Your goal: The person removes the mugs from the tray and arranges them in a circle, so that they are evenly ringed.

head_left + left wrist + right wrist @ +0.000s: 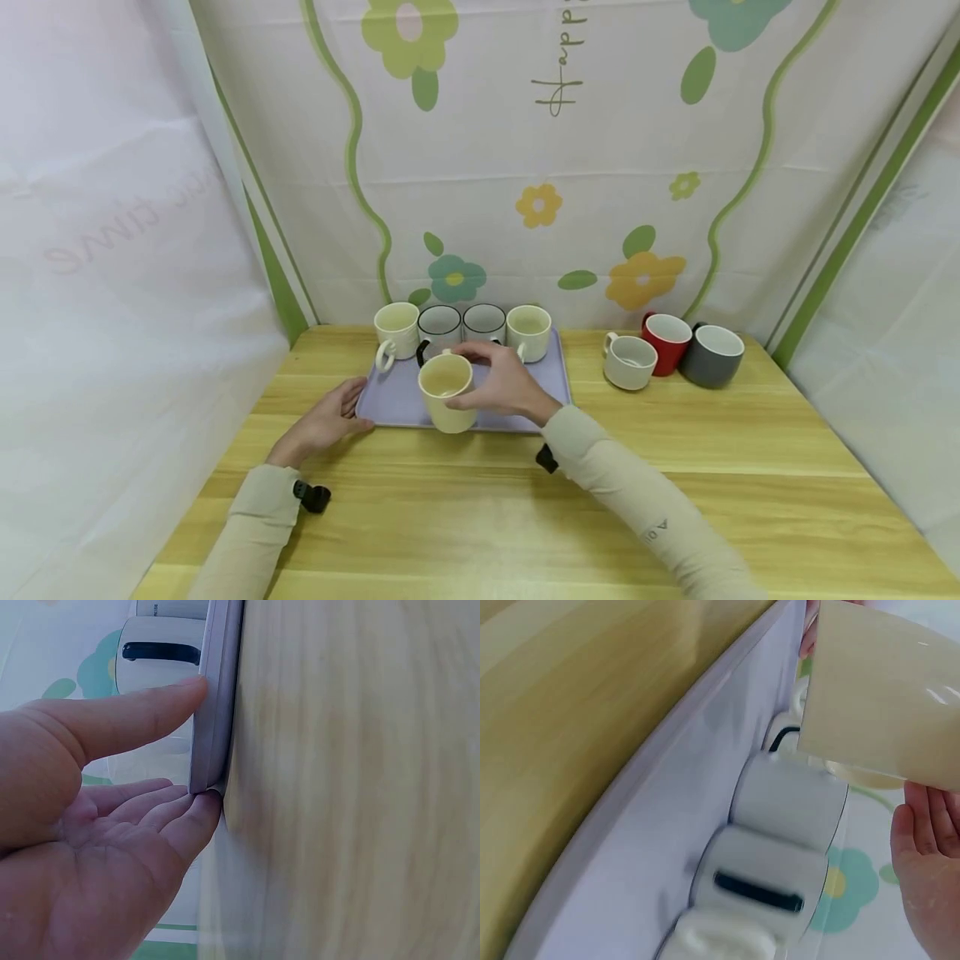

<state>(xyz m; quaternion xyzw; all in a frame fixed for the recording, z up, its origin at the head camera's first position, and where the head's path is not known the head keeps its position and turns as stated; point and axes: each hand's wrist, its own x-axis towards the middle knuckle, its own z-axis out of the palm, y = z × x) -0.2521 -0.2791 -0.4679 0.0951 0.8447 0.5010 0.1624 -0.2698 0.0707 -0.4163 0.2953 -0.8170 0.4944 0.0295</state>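
Observation:
A cream mug is in my right hand, gripped by its upper part, thumb on the near side and fingers behind. In the right wrist view the mug is raised off the lavender tray, base toward the tray. My left hand rests at the front left corner of the tray. Its straight thumb touches the front rim in the left wrist view, while extended fingers touch the side. Along the tray's back stand a ribbed white mug, two black-rimmed white mugs and another cream mug.
Right of the tray, a small white cup, a red mug and a grey mug stand close together on the wooden table. A floral cloth hangs behind the table, with more cloth at both sides.

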